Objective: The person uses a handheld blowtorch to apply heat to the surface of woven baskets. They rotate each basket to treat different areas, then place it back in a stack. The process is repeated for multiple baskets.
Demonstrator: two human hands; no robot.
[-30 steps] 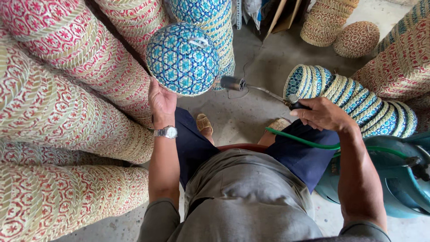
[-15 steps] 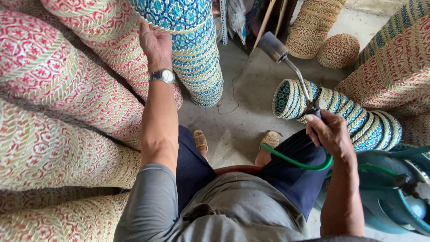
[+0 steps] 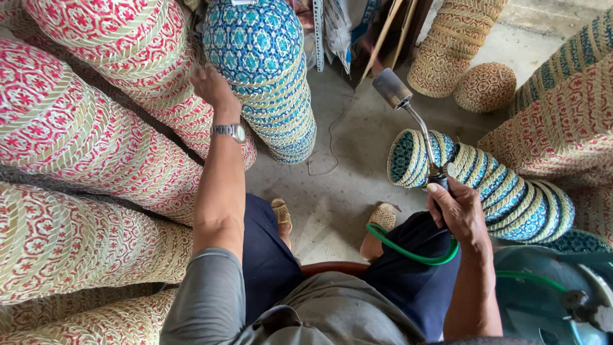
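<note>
- The left hand (image 3: 214, 89) is up at the tall stack of blue woven baskets (image 3: 268, 76), fingers pressed against its side where it meets the red-patterned stacks (image 3: 96, 128); from this angle it cannot be told whether that grip is closed on a rim or just resting flat.
- The right hand (image 3: 460, 214) has a firm, closed grip on the handle of a gas torch (image 3: 415, 121), nozzle tipped up and away, not aimed at any basket.
- A green hose (image 3: 408, 250) runs from the torch down across the lap toward a teal gas cylinder (image 3: 555, 300).
- No flame shows at the nozzle.
- A second row of blue baskets (image 3: 491, 191) lies on its side on the concrete floor (image 3: 345, 204), just beside the torch hand.
- Judging by this, the blue stack stands placed; the lying row looks like what remains.
</note>
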